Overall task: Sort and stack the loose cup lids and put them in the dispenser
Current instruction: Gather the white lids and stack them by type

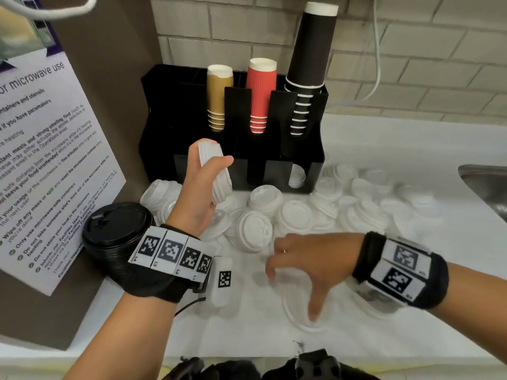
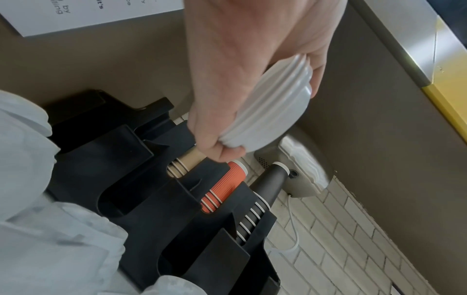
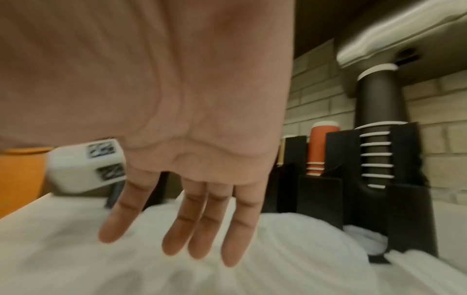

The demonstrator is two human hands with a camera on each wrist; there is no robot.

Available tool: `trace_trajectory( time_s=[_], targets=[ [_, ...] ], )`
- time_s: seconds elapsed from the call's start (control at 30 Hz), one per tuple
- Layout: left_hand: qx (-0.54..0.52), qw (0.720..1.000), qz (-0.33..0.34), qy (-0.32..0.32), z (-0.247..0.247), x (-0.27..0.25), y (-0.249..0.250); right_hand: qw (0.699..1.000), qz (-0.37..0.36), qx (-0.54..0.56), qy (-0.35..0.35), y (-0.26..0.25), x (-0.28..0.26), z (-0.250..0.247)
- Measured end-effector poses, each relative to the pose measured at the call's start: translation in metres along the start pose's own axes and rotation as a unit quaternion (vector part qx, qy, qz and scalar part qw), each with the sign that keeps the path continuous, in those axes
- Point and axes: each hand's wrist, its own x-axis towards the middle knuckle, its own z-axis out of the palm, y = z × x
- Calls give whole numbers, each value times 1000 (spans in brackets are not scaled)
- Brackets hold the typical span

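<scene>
The left hand (image 1: 199,187) grips a lid stack (image 1: 215,171) on edge just before the dispenser (image 1: 315,165); the right hand (image 1: 310,259), fingers spread and empty, hovers over loose lids (image 1: 255,234), nearer them.

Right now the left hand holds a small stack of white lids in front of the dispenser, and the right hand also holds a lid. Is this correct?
Not quite. The right hand holds nothing: the right wrist view shows its fingers straight and spread above the loose lids. The rest is right: the left hand grips the stack of white lids before the dispenser.
</scene>
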Motion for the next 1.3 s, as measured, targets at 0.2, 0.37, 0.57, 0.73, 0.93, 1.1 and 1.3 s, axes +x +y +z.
trace_trajectory(
  time_s=[0.2, 0.37, 0.57, 0.73, 0.93, 1.1, 1.3],
  targets=[
    [18, 1000, 1, -8, 5, 0, 1, 988, 17, -120, -95, -9, 0, 34],
    [12, 999, -17, -28, 8, -2, 1, 997, 6, -42, -61, -3, 1, 29],
    [10, 1000, -12, -21, 7, -5, -2, 930, -24, 245, 273, 18, -9, -20],
    [14, 1000, -3, -26, 17, -12, -1, 770, -93, 436, 457, 9, 7, -38],
    [15, 999, 6, -37, 25, -14, 0, 738, -110, 447, 494, -3, 26, -42],
    [15, 997, -13, -72, 20, -13, 0, 743, -119, 452, 480, 1, 25, -49],
    [11, 997, -9, -81, 18, -9, 0, 737, -129, 455, 482, 2, 27, -54]
  ],
)
